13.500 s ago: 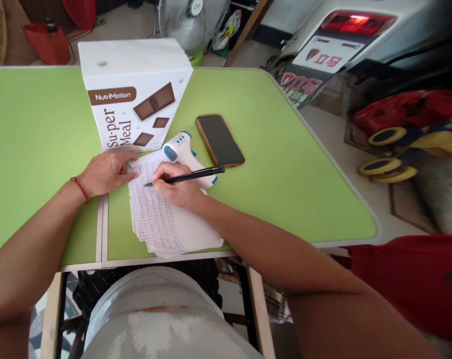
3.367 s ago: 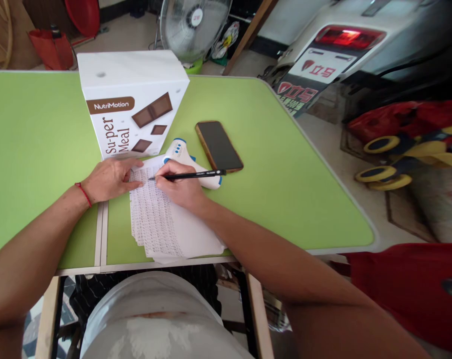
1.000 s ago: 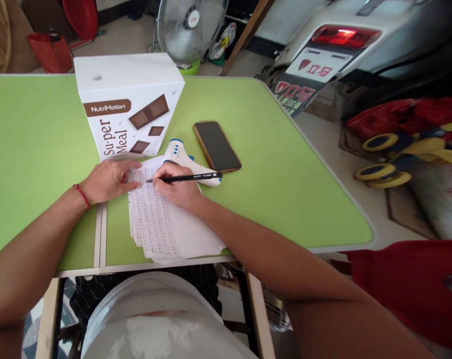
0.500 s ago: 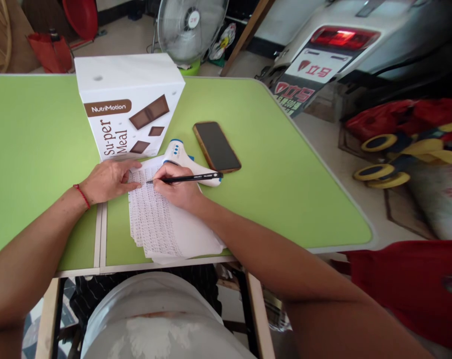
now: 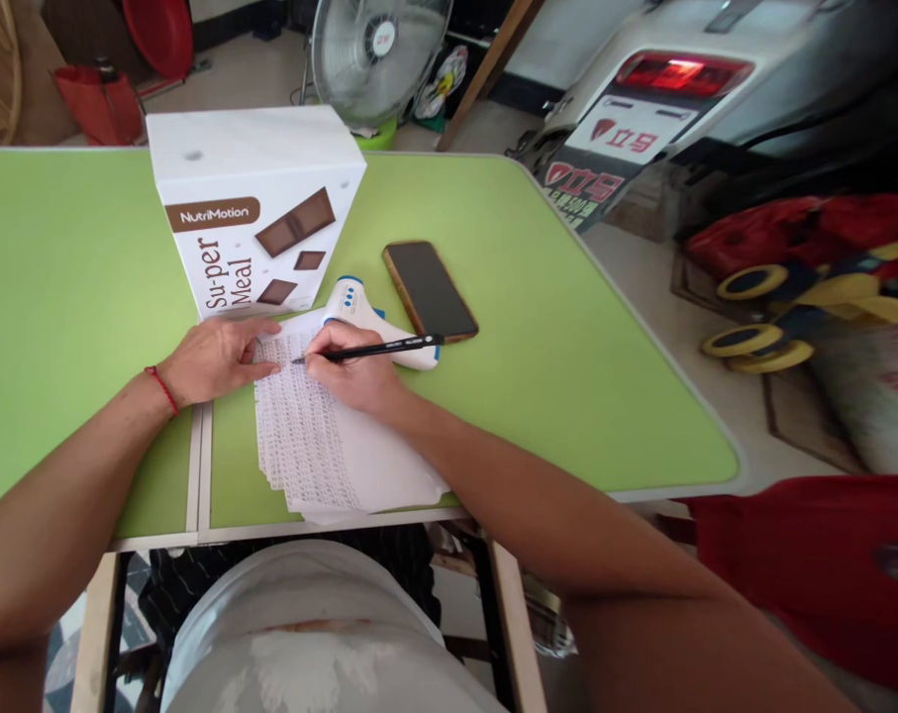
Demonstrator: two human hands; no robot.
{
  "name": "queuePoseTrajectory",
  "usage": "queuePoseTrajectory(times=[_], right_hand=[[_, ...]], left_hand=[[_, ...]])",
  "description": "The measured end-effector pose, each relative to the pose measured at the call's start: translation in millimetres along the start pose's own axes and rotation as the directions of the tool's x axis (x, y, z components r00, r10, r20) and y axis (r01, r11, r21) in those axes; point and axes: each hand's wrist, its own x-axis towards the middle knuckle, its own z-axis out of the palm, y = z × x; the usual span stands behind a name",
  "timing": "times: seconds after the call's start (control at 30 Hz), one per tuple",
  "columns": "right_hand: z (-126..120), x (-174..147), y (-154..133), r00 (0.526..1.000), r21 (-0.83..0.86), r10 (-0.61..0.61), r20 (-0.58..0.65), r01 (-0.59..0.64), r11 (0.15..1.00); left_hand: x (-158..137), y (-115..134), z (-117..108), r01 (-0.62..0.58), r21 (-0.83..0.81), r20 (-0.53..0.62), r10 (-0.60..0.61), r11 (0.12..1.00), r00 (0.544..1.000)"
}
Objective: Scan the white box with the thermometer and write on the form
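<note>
Two hands work on a green table (image 5: 84,257). The left hand (image 5: 215,358) lies flat, fingers loosely spread, pressing the far-left corner of a stack of printed sheets (image 5: 322,446); their print is too small to read. The right hand (image 5: 355,371) is closed around a black pen (image 5: 370,349), tip on the top sheet. A white box (image 5: 251,208) stands beyond. The thermometer (image 5: 363,312) is partly hidden by the right hand; a phone (image 5: 430,290) lies to its right.
</note>
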Motion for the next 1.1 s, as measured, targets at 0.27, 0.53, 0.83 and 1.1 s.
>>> queuePoseTrajectory(times=[0.27, 0.53, 0.83, 1.1], right_hand=[[0.9, 0.5, 3.8, 1.000, -0.015, -0.027, -0.013, 0.026, 1.000], [0.6, -0.1, 0.8, 0.999, -0.003, -0.031, -0.028, 0.031, 1.000], [1.4, 0.2, 3.3, 0.999, -0.014, -0.016, -0.042, 0.015, 1.000], [1.0, -0.1, 3.9, 0.998, 0.016, -0.004, -0.057, 0.004, 1.000]], left_hand=[[0.4, 0.9, 0.1, 0.003, 0.004, -0.001, -0.003, 1.000, 1.000], [0.3, 0.0, 0.4, -0.001, -0.006, -0.004, 0.001, 1.000, 1.000], [-0.1, 0.4, 0.1, -0.003, -0.001, -0.001, 0.003, 1.000, 1.000], [0.1, 1.1, -0.3, 0.019, -0.002, 0.012, -0.019, 1.000, 1.000]])
